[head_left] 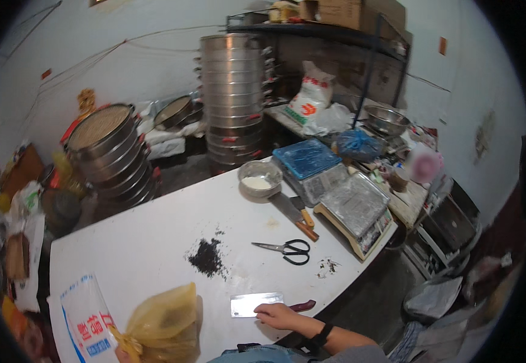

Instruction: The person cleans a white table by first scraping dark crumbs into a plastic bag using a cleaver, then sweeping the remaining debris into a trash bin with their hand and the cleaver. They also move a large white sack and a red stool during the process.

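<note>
My right hand (275, 316) is on the blade of a Chinese cleaver (251, 305), which lies flat near the table's front edge. Its dark wooden handle sticks out to the right. Whether the fingers grip the blade or only touch it is hard to see. At the lower left, my left hand (123, 355) shows only in part, closed around the gathered neck of a yellow plastic bag (165, 317). Something dark shows faintly through the bag. A heap of finely chopped black food (207, 257) lies on the white table (149, 236). Scissors (288, 249) with black handles lie right of it.
Several scraps (327, 267) lie near the right edge. Behind are two knives (290, 211), a metal bowl of white powder (260, 179) and two weighing scales (356, 202). A printed plastic sack (86, 313) lies at left. Stacked steamers (231, 90) stand beyond the table.
</note>
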A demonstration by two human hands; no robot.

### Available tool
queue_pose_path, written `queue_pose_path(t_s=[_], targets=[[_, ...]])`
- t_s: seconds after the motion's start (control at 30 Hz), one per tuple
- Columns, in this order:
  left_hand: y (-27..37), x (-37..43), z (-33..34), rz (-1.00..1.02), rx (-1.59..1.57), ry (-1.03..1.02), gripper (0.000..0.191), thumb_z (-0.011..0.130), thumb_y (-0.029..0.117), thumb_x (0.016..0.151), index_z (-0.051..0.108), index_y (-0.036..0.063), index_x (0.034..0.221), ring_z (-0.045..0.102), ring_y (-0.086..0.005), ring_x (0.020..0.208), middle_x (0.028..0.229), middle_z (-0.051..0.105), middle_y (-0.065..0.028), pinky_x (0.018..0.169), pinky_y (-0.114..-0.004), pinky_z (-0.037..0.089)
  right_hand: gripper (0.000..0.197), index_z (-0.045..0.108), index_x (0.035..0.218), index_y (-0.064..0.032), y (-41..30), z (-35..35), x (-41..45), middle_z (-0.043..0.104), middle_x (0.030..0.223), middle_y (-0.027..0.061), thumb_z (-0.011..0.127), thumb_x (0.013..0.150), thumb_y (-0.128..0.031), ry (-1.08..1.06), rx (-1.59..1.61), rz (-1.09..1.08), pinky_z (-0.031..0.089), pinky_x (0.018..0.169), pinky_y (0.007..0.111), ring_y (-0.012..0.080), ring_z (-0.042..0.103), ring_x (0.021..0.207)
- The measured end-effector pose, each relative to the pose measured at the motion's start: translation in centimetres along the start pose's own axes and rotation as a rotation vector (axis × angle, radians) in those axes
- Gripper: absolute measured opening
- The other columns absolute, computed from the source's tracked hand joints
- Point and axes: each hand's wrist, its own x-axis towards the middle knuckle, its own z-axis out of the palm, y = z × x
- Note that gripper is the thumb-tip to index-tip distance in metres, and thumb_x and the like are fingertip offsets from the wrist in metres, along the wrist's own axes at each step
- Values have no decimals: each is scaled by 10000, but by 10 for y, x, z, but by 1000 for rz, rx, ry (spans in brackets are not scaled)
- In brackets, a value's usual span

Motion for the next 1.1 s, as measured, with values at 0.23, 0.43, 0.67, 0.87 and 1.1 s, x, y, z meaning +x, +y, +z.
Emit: queue_pose_path(t_s=[0.23, 0.43, 0.67, 0.87, 1.1], targets=[[32, -41, -53, 501, -153, 366, 648, 651, 336, 853, 373, 42, 1359, 493, -229, 1161, 1277, 501, -95, 981, -378, 411, 226, 593, 1066, 36, 26, -12, -2, 672, 882, 108, 558, 900, -113, 14, 135, -2, 519, 698, 265, 157, 658, 769], [54, -159, -100, 622, -125, 798, 498, 585, 253, 917, 412, 26, 1324, 549, -194, 1075, 1227, 535, -83, 906, -326, 474, 195, 595, 1028, 47, 7, -8, 26, 671, 875, 123, 550, 895, -88, -219, 208, -7, 525, 687, 264, 161, 661, 768], [49, -251, -105, 525, 109, 1276, 458, 565, 263, 926, 440, 1, 1280, 544, -194, 1055, 1185, 542, -85, 885, -329, 460, 202, 606, 992, 40, -13, 29, 46, 674, 830, 126, 555, 892, -127, -475, 47, -55, 521, 668, 271, 172, 672, 756], [-44, -317, -202, 80, 40, 1612, 356, 569, 179, 898, 519, -16, 1191, 552, -194, 921, 1049, 573, -81, 784, -325, 463, 236, 614, 998, 28, -35, 64, 54, 675, 792, 143, 571, 883, -173, -572, -77, -74, 519, 669, 288, 200, 681, 748], [-163, -347, -303, 144, -296, 1655, 382, 558, 119, 878, 478, -3, 1231, 562, -230, 943, 1122, 560, -102, 799, -320, 472, 298, 636, 1002, -27, -77, 143, 55, 677, 830, 160, 563, 865, -282, -553, -351, -36, 518, 725, 357, 304, 662, 798]])
